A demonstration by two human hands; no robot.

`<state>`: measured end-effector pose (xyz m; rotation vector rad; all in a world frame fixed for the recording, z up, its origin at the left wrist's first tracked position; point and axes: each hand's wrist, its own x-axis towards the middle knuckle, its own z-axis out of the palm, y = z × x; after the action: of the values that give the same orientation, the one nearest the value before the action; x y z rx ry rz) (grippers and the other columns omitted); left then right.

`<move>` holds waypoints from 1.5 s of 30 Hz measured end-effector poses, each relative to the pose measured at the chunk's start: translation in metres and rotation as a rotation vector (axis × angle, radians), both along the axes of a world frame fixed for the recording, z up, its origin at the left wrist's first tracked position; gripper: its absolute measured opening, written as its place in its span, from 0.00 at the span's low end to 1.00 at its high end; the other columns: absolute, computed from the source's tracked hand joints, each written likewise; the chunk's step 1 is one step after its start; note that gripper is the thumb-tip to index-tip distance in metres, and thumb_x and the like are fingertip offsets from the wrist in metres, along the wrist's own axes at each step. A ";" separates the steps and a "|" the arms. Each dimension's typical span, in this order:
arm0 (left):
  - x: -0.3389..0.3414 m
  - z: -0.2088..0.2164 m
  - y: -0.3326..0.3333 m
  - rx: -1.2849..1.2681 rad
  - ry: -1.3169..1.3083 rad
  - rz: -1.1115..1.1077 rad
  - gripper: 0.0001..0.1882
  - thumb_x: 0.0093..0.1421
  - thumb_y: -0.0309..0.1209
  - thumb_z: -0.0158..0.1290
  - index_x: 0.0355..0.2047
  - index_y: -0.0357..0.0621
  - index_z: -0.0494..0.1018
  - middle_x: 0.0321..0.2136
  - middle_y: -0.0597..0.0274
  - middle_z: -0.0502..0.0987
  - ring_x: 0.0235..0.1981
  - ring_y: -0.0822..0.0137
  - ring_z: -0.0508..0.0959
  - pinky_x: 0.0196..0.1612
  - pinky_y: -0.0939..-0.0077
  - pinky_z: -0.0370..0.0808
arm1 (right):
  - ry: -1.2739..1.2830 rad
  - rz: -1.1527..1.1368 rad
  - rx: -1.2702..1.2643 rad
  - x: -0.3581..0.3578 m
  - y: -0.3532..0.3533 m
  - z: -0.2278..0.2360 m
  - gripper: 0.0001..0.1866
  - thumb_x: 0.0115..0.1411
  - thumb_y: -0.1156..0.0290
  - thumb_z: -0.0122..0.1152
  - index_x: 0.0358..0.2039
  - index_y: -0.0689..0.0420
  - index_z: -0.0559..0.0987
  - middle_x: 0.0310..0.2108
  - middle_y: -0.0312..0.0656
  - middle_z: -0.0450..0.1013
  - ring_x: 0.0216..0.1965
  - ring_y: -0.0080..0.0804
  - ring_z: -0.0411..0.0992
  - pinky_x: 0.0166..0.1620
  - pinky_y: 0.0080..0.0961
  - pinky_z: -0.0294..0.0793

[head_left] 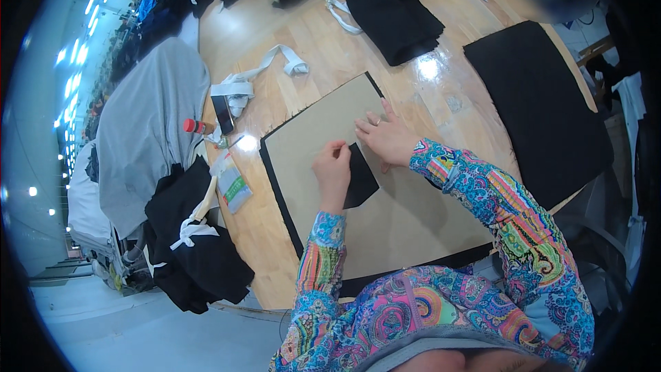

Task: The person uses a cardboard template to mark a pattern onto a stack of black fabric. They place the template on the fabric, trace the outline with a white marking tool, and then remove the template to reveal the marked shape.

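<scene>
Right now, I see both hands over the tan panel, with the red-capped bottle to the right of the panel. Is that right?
Not quite: the head view shows the red-capped bottle to the left of the tan panel. The rest is right: the left hand and right hand are both over the panel.

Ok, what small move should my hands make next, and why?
Probably smooth the small black angular patch with your left hand: it's pinched close to the patch's upper end, while your right hand lies spread on the tan sheet.
</scene>
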<state>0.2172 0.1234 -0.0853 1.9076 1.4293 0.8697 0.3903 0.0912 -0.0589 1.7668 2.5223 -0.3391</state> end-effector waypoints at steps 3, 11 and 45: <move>-0.027 -0.002 0.000 -0.178 -0.238 0.135 0.08 0.55 0.27 0.55 0.32 0.35 0.77 0.25 0.57 0.80 0.27 0.70 0.79 0.32 0.77 0.74 | 0.012 -0.002 -0.014 -0.001 -0.001 0.003 0.51 0.29 0.56 0.78 0.57 0.59 0.67 0.61 0.42 0.59 0.63 0.45 0.55 0.63 0.63 0.35; -0.089 -0.008 0.007 -0.145 -0.153 0.293 0.09 0.54 0.28 0.55 0.32 0.34 0.77 0.23 0.61 0.78 0.24 0.75 0.75 0.29 0.80 0.71 | 0.027 -0.023 -0.021 -0.001 -0.003 0.004 0.53 0.28 0.59 0.79 0.57 0.60 0.65 0.61 0.42 0.59 0.64 0.43 0.55 0.64 0.60 0.36; -0.078 0.005 -0.001 -0.129 -0.037 0.298 0.10 0.55 0.30 0.54 0.33 0.35 0.78 0.26 0.55 0.81 0.26 0.69 0.79 0.32 0.76 0.74 | 0.015 -0.026 -0.074 -0.002 -0.002 0.009 0.54 0.31 0.58 0.79 0.59 0.57 0.62 0.63 0.41 0.55 0.65 0.42 0.52 0.64 0.61 0.36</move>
<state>0.1388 0.1223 -0.0805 1.6006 1.7321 0.9172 0.3887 0.0890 -0.0496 1.7778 2.4641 -0.4424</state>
